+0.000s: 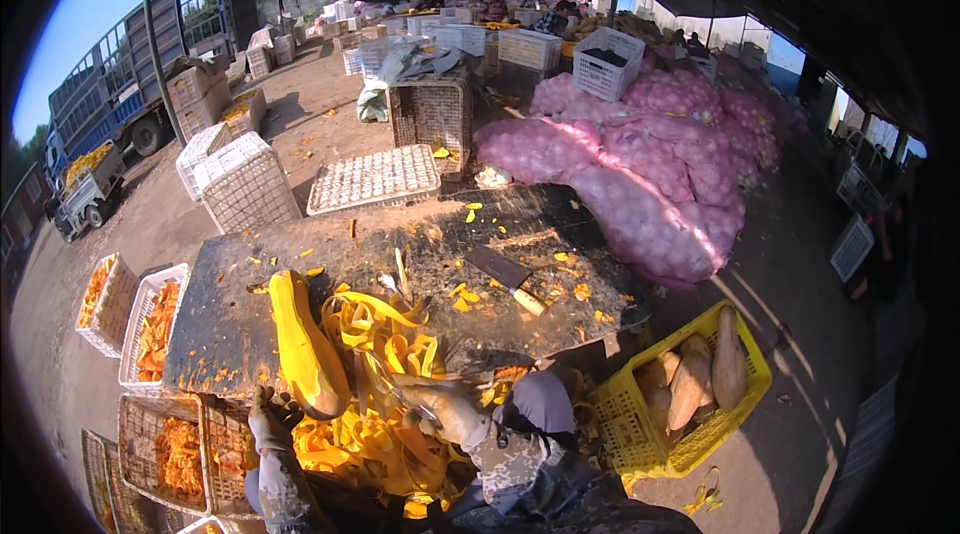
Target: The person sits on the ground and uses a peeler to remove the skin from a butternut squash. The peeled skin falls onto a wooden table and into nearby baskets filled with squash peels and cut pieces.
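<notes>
A peeled yellow squash (304, 339) lies on the dark work board, its thick end over the near edge. Beside that end is my gloved left hand (274, 418), fingers curled; whether they touch the squash is unclear. My gloved right hand (444, 406) grips a thin metal tool (385, 376), apparently a peeler, partly hidden by the fingers. Long yellow peel strips (367, 313) are heaped on the board right of the squash. More peelings (367, 448) pile up below, between my legs.
On the board (232, 286) lie a cleaver (499, 268) and scraps. A yellow crate (682, 384) of unpeeled squash stands right; crates of orange pieces (159, 331) stand left. Pink net sacks (637, 189), an upturned white crate (375, 178) and a truck (142, 61) are beyond.
</notes>
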`<move>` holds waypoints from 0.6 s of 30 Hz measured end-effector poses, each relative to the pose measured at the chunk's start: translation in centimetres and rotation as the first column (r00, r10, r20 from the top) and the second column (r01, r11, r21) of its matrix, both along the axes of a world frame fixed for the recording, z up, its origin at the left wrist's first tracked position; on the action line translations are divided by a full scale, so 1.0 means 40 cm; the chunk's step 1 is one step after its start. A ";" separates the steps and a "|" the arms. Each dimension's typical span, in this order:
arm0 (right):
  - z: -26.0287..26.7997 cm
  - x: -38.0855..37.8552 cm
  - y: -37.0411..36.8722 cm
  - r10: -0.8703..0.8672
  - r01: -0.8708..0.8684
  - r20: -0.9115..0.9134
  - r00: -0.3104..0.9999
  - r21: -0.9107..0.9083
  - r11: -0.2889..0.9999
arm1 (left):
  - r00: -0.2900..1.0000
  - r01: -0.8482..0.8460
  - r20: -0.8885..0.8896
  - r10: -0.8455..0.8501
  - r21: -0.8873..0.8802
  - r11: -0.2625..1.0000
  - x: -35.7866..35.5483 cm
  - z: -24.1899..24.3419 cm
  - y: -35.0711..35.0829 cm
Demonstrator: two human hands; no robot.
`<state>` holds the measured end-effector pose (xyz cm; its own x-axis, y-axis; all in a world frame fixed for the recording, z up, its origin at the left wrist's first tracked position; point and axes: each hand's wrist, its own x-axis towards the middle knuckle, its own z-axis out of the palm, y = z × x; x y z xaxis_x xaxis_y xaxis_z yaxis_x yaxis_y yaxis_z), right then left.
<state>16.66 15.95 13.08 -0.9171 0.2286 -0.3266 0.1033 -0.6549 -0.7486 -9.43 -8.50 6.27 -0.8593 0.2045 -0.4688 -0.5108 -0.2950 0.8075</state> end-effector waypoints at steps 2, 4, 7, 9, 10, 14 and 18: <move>-0.008 0.000 -0.001 -0.003 0.003 0.024 1.000 0.011 1.000 | 1.000 -0.008 0.002 0.008 -0.007 1.000 -0.001 -0.004 -0.002; -0.018 -0.001 -0.002 -0.007 0.007 0.012 1.000 0.014 1.000 | 1.000 -0.013 0.002 0.013 0.001 1.000 -0.002 -0.007 -0.003; -0.034 -0.004 -0.002 -0.013 0.013 -0.041 0.999 0.005 1.000 | 1.000 -0.015 0.019 0.015 0.011 1.000 -0.003 -0.011 -0.004; -0.041 -0.005 -0.002 -0.019 0.019 -0.051 0.999 0.014 1.000 | 1.000 -0.014 0.017 0.015 -0.009 1.000 -0.003 -0.015 -0.004; -0.042 -0.005 -0.002 -0.016 0.017 -0.064 0.998 0.001 1.000 | 1.000 -0.008 0.008 0.008 -0.004 1.000 -0.003 -0.016 -0.004; -0.035 0.000 -0.001 -0.011 0.012 -0.048 0.999 0.014 1.000 | 1.000 0.003 0.004 -0.003 0.022 1.000 -0.001 -0.018 0.002; -0.022 0.003 -0.003 -0.010 0.010 -0.015 1.000 0.052 0.999 | 1.000 -0.015 0.010 0.015 0.010 1.000 0.003 -0.013 0.009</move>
